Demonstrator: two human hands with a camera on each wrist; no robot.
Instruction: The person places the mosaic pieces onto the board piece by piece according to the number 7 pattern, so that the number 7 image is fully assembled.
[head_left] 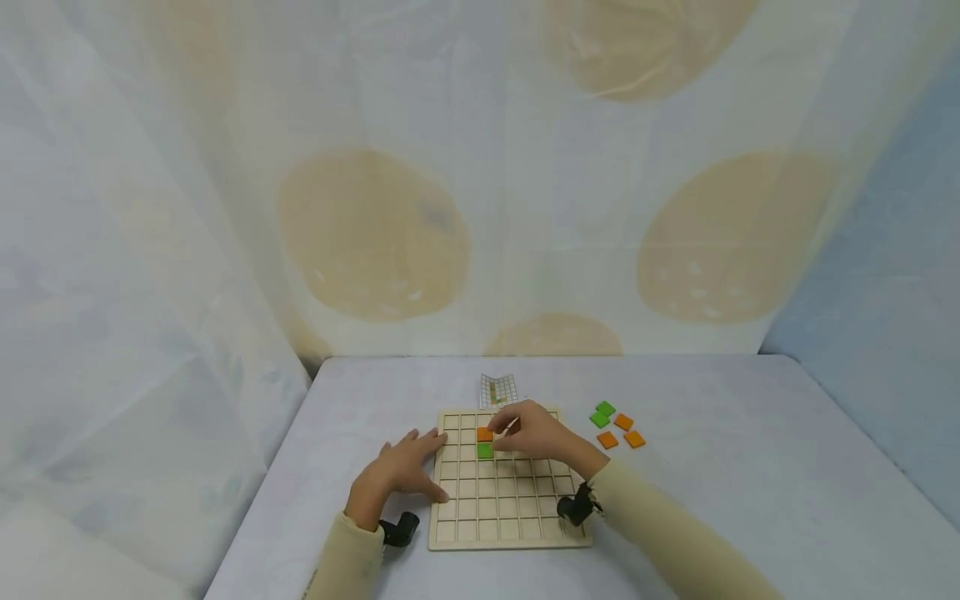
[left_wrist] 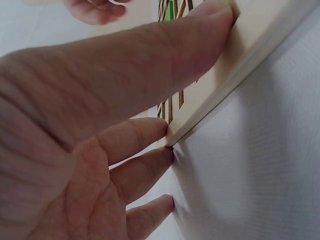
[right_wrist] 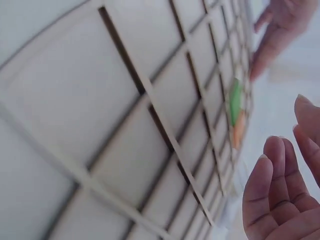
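Observation:
A wooden grid board (head_left: 510, 508) lies on the table. One orange tile (head_left: 484, 434) and, just below it, a green tile (head_left: 485, 451) sit in its cells; both show in the right wrist view, green tile (right_wrist: 235, 102), orange tile (right_wrist: 238, 130). My right hand (head_left: 517, 427) hovers over the board's far part, right of those tiles, pinching a small orange tile (head_left: 514, 426) at its fingertips. My left hand (head_left: 416, 457) lies flat with straight fingers against the board's left edge (left_wrist: 235, 65), thumb (left_wrist: 150, 55) on the rim.
A small pattern card (head_left: 498, 390) lies beyond the board. Loose green tiles (head_left: 602, 414) and orange tiles (head_left: 622, 432) lie on the table right of the board. Draped cloth walls stand on three sides.

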